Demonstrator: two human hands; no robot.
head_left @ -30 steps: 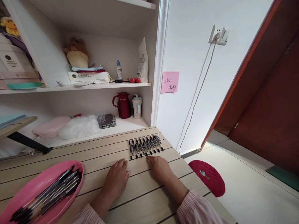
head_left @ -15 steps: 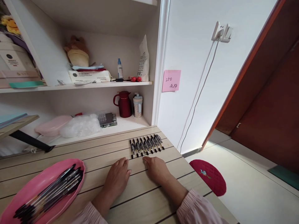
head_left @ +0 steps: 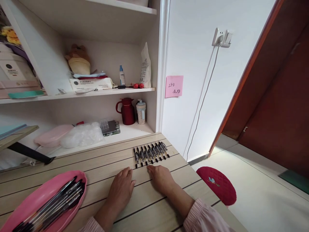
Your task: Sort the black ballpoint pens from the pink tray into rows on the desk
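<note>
My left hand (head_left: 122, 187) lies palm down on the wooden table, fingers stretched forward and thumb a little apart, holding nothing. To its right, my right hand (head_left: 161, 180) rests on the table with its fingertips pointing toward the lower ends of a row of pens (head_left: 151, 153). Whether a fingertip touches a pen I cannot tell; some of its fingers are tucked out of sight. The several black-and-clear pens lie side by side near the table's far right corner. At the left, a pink oval tray (head_left: 31, 196) holds a heap of similar pens (head_left: 58, 204).
Behind the striped table (head_left: 103, 172) is a white shelf with a dark red jug (head_left: 127, 111), a pale cup (head_left: 141, 112) and a plastic bag (head_left: 83, 135). A raised stand (head_left: 19, 137) juts in at left. A red stool (head_left: 217, 185) stands beyond the right edge.
The camera view has tilted up slightly, so the scene sits lower in the picture. Both hands and the row of pens keep the same places on the table.
</note>
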